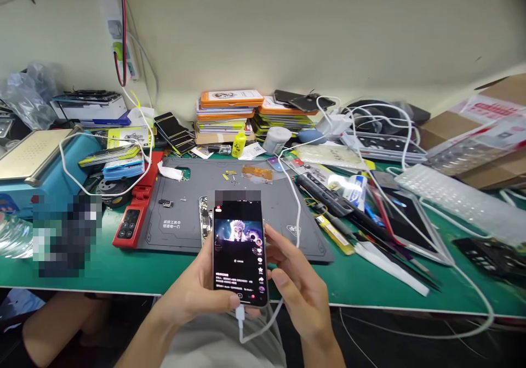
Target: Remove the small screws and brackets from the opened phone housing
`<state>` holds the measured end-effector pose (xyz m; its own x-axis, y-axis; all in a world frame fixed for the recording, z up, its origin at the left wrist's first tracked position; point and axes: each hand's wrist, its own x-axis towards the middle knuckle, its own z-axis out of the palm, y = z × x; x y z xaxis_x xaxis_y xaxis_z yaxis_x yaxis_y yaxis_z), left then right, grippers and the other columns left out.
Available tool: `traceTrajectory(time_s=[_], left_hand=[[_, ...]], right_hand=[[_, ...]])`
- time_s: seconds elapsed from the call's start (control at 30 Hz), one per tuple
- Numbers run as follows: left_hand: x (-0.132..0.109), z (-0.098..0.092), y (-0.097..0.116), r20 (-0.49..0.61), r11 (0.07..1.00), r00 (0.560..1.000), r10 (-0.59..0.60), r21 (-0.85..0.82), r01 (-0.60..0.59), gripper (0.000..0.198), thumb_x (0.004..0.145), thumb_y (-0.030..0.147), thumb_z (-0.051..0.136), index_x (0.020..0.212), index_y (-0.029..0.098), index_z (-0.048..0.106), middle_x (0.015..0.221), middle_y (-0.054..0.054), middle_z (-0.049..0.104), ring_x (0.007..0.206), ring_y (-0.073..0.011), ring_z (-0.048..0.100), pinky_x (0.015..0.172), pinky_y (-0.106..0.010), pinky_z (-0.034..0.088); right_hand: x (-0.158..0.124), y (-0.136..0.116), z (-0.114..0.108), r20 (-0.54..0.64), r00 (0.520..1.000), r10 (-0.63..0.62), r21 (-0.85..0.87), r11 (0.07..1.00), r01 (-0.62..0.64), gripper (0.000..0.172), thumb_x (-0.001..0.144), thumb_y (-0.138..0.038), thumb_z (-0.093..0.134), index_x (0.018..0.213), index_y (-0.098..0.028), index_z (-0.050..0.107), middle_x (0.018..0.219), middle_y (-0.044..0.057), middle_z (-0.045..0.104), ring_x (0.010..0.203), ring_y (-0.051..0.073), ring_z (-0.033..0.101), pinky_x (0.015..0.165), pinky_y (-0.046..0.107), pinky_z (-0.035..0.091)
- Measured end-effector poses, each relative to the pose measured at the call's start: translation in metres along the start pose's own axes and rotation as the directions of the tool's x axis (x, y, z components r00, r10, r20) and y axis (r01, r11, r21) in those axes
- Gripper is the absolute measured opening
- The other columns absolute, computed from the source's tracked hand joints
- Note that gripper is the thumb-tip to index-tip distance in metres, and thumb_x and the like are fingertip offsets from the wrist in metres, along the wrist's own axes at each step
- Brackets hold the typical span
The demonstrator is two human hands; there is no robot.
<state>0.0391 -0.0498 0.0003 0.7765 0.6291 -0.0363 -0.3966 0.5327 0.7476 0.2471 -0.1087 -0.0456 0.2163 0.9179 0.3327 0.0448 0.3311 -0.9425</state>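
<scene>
A lit smartphone (239, 253) is held upright above the front edge of the grey work mat (255, 209), a video picture on its screen. My left hand (197, 288) grips its left side, thumb across the lower left corner. At the phone's right edge is my right hand (298, 286), its fingers curled behind the phone and the thumb bent near the side. A white charging cable (240, 318) is plugged into the phone's bottom and loops right. Partly hidden behind the phone, an opened phone body (203, 209) lies on the mat.
Orange boxes (230, 98) are stacked by the wall. A red device (130, 225) borders the mat's left. Tweezers and tools (370, 228), a tablet (415, 220) and a cardboard box (489, 132) stand right, with white cables looping over them. Another person's leg (61, 324) shows lower left.
</scene>
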Motion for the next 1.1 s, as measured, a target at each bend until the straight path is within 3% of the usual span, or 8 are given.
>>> traceTrajectory(time_s=[0.1, 0.3, 0.4, 0.5, 0.67, 0.8, 0.93, 1.1], left_hand=[[0.0, 0.001, 0.0, 0.002, 0.999, 0.999, -0.054, 0.007, 0.054, 0.108, 0.084, 0.014, 0.094, 0.174, 0.033, 0.038, 0.128, -0.01, 0.082, 0.095, -0.0215, 0.084, 0.09, -0.033, 0.066], [0.001, 0.005, -0.002, -0.181, 0.996, 0.983, -0.026, 0.078, 0.04, 0.099, 0.097, 0.023, 0.078, 0.181, 0.036, 0.027, 0.136, -0.011, 0.079, 0.074, -0.0175, 0.078, 0.073, -0.033, 0.067], [0.0, 0.004, -0.002, -0.164, 0.997, 0.986, -0.023, 0.07, 0.034, 0.099, 0.097, 0.031, 0.081, 0.181, 0.035, 0.028, 0.147, -0.013, 0.075, 0.076, -0.019, 0.08, 0.076, -0.036, 0.069], [-0.001, 0.002, -0.003, -0.114, 1.0, 0.993, -0.013, 0.017, 0.015, 0.095, 0.098, 0.034, 0.08, 0.18, 0.033, 0.032, 0.144, -0.013, 0.076, 0.083, -0.0224, 0.082, 0.077, -0.037, 0.07], [0.002, -0.003, -0.007, -0.08, 0.999, 0.997, 0.015, -0.037, -0.018, 0.086, 0.099, 0.033, 0.076, 0.176, 0.036, 0.039, 0.146, -0.011, 0.074, 0.087, -0.0235, 0.083, 0.074, -0.037, 0.073], [0.002, 0.0, -0.005, -0.075, 0.998, 0.997, 0.017, -0.057, -0.022, 0.09, 0.097, 0.029, 0.076, 0.177, 0.036, 0.037, 0.147, -0.011, 0.074, 0.096, -0.0258, 0.084, 0.076, -0.038, 0.075], [0.0, 0.001, -0.004, -0.101, 0.999, 0.995, 0.0, -0.051, -0.006, 0.097, 0.096, 0.027, 0.074, 0.181, 0.038, 0.029, 0.149, -0.012, 0.074, 0.109, -0.0324, 0.084, 0.076, -0.038, 0.074], [0.001, 0.001, -0.009, -0.165, 0.999, 0.986, 0.013, 0.042, -0.006, 0.094, 0.101, 0.035, 0.08, 0.181, 0.037, 0.03, 0.151, -0.015, 0.072, 0.101, -0.0302, 0.085, 0.071, -0.035, 0.073]], right_hand=[[-0.001, -0.003, 0.001, -0.013, 1.0, 0.017, -0.005, 1.0, -0.018, 0.052, 0.114, -0.047, 0.062, 0.163, -0.03, 0.064, 0.147, 0.015, 0.075, 0.113, 0.029, 0.079, 0.087, 0.04, 0.071], [-0.001, -0.005, 0.002, -0.015, 1.0, 0.008, 0.004, 1.0, -0.008, 0.051, 0.113, -0.046, 0.064, 0.16, -0.028, 0.067, 0.141, 0.015, 0.077, 0.105, 0.027, 0.079, 0.081, 0.037, 0.071], [-0.001, -0.007, 0.003, -0.018, 1.0, 0.017, -0.011, 1.0, -0.017, 0.05, 0.113, -0.046, 0.064, 0.16, -0.03, 0.067, 0.139, 0.013, 0.078, 0.105, 0.026, 0.078, 0.086, 0.038, 0.07], [-0.002, -0.009, 0.005, -0.039, 0.998, 0.054, 0.002, 0.999, -0.054, 0.05, 0.113, -0.047, 0.064, 0.16, -0.031, 0.067, 0.143, 0.013, 0.077, 0.112, 0.027, 0.077, 0.09, 0.039, 0.069], [-0.002, -0.01, 0.005, -0.037, 0.998, 0.052, -0.014, 0.999, -0.052, 0.05, 0.113, -0.047, 0.063, 0.16, -0.029, 0.067, 0.142, 0.014, 0.077, 0.112, 0.028, 0.077, 0.09, 0.041, 0.07], [-0.001, -0.006, 0.002, -0.009, 1.0, 0.029, -0.039, 0.999, -0.029, 0.051, 0.115, -0.046, 0.06, 0.163, -0.03, 0.063, 0.145, 0.014, 0.076, 0.113, 0.028, 0.077, 0.088, 0.04, 0.071], [-0.002, -0.003, 0.001, -0.007, 1.0, 0.007, -0.04, 0.999, -0.007, 0.052, 0.115, -0.047, 0.061, 0.164, -0.03, 0.063, 0.149, 0.014, 0.075, 0.113, 0.029, 0.079, 0.086, 0.039, 0.071], [-0.003, -0.006, 0.002, -0.023, 0.999, 0.049, -0.013, 0.999, -0.05, 0.05, 0.114, -0.047, 0.062, 0.161, -0.031, 0.066, 0.148, 0.013, 0.075, 0.11, 0.027, 0.078, 0.088, 0.039, 0.07]])
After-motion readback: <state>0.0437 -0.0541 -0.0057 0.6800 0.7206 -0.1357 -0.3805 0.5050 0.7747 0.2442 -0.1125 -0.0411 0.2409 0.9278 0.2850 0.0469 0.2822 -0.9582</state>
